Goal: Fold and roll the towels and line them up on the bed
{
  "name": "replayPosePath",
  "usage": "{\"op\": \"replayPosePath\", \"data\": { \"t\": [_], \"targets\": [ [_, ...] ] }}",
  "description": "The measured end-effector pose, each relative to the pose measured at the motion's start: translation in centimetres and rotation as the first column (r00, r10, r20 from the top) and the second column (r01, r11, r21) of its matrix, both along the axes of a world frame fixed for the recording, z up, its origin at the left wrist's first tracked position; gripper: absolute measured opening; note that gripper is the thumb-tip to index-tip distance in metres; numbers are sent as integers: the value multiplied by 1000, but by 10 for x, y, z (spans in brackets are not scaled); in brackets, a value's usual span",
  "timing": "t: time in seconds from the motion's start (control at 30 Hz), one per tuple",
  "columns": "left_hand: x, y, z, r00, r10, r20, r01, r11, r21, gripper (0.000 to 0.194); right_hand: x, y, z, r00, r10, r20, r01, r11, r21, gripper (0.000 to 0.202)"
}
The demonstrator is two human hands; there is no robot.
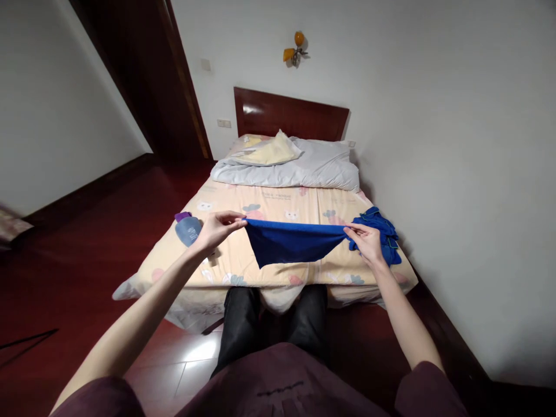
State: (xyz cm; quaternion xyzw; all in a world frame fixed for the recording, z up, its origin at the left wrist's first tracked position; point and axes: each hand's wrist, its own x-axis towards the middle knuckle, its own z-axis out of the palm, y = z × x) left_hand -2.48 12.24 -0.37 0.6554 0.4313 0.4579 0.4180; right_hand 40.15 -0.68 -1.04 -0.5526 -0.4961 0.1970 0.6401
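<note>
A blue cloth (pixel 297 243) hangs stretched between my two hands, above the near part of the bed. My left hand (pixel 220 228) pinches its upper left corner. Its upper right corner is gripped between the thumb and fingers of my right hand (pixel 365 240). The top edge runs nearly straight, and the lower part droops with a point at the left. Just beyond my right hand lies a crumpled pile of blue cloths (pixel 381 229) with green edging. Near my left hand a grey-blue item (pixel 188 230) with white print rests on the bed, partly over something purple (pixel 182 216).
The bed (pixel 278 202) has a peach printed sheet. A folded grey quilt (pixel 325 162) and a pale yellow pillow (pixel 278 149) lie by the dark wooden headboard (pixel 291 113). A white wall (pixel 469 174) stands close on the right. Dark red flooring (pixel 108 231) spreads to the left.
</note>
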Motion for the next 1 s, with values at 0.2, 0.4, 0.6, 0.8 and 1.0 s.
{"op": "replayPosePath", "data": {
  "t": [0.2, 0.4, 0.6, 0.8, 1.0],
  "targets": [
    [-16, -15, -16, 999, -27, 41, 35, 978, -207, 47, 4, -3, -8, 984, 97, -148, -121, 978, -168, 49],
    [3, 36, -39, 999, -12, 43, 22, 972, -232, 52, 11, 55, -28, 974, 86, -208, -137, 960, -246, 56],
    [46, 108, -48, 999, 43, 30, -39, 989, -140, 49, 11, 140, -43, 970, -14, -241, -47, 969, -244, 62],
    [64, 147, -43, 992, 128, -14, -123, 977, 177, 38, 18, 183, -51, 988, -43, -150, 47, 999, 22, 48],
    [42, 127, -111, 976, 203, -78, -173, 943, 285, 37, 27, 159, -111, 998, 23, 57, -25, 999, 36, 37]
  ]
}}
